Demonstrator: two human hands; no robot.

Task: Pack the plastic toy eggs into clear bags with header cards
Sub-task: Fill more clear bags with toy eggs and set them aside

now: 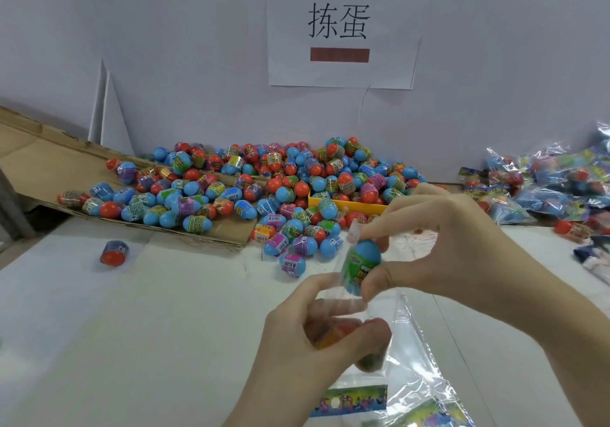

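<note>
Egg (361, 263) pinched in right hand (439, 245); clear bag (350, 307) gripped by left hand (310, 337)

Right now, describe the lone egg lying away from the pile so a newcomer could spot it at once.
Start at the big pile of toy eggs against the back wall, then follow the flattened cardboard sheet sloping down to its left. Just in front of that cardboard, on the white table, lies the stray egg. Unlike the others, it lies apart, touching no other egg, orange end toward the camera.

You're at a white table (99, 327) against a pale wall (165, 30). A paper sign (340, 37) with dark characters hangs there, and flattened cardboard (39, 162) leans left.
</note>
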